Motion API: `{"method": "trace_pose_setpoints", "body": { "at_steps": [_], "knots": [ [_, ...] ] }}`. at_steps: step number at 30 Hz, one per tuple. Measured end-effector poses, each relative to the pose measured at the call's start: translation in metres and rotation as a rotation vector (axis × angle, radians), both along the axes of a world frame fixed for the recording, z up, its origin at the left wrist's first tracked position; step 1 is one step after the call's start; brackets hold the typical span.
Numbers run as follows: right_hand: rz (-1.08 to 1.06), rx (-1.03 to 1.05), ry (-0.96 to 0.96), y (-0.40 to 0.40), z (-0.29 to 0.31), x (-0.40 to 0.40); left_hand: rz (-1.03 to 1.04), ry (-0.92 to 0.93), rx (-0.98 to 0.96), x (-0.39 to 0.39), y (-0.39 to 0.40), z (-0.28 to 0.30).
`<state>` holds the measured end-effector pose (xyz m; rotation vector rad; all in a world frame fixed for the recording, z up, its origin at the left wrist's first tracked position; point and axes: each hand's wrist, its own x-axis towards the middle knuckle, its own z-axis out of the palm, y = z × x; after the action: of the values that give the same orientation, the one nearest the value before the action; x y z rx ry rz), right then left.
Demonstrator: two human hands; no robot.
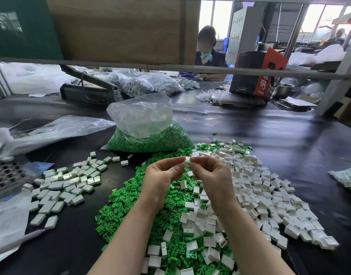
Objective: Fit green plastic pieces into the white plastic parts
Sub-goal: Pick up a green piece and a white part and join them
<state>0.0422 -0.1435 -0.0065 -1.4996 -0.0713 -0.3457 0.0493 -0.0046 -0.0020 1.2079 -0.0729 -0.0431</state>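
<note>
Black sheeting covers the desk, which fills the frame from the lower edge up to a metal rail across the upper third; beyond it another person sits working at the upper centre.

At the centre of the frame a small white plastic part is held up above the desk, with a green plastic piece touching its right side. Both are tiny and partly hidden by fingertips, so how far the green one sits inside cannot be told.

A heap of loose green pieces spreads across the lower centre, under the forearms. Open white box-shaped parts lie heaped to the right of it and mix into it along the lower edge. Left of centre lies a looser scatter of white parts, some showing a green edge. Above the hands stands a clear bag of green pieces, its top open.

The left hand is raised with its palm turned up, fingers curled, thumb and forefinger pinching the white part. The right hand mirrors it, fingers curled, its fingertips pinching the green piece against the part.
</note>
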Motion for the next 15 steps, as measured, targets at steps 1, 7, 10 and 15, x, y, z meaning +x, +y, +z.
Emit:
{"method": "trace_pose_setpoints", "body": {
  "at_steps": [1,7,10,15],
  "knots": [
    [0.004,-0.002,0.000,-0.0002,-0.0001,-0.0001,0.002,-0.008,0.014,0.0001,0.0001,0.0002],
    [0.037,0.006,0.103,-0.0012,-0.0005,-0.0006,0.035,-0.059,0.108,-0.0003,0.0014,-0.0007],
    [0.046,-0.034,0.160,-0.0016,-0.0017,-0.0004,0.041,-0.080,0.142,-0.0003,-0.0004,-0.0023],
    [0.030,-0.112,0.132,-0.0024,-0.0005,-0.0013,0.044,-0.077,0.151,0.0004,-0.0007,-0.0042]
  ]
}}
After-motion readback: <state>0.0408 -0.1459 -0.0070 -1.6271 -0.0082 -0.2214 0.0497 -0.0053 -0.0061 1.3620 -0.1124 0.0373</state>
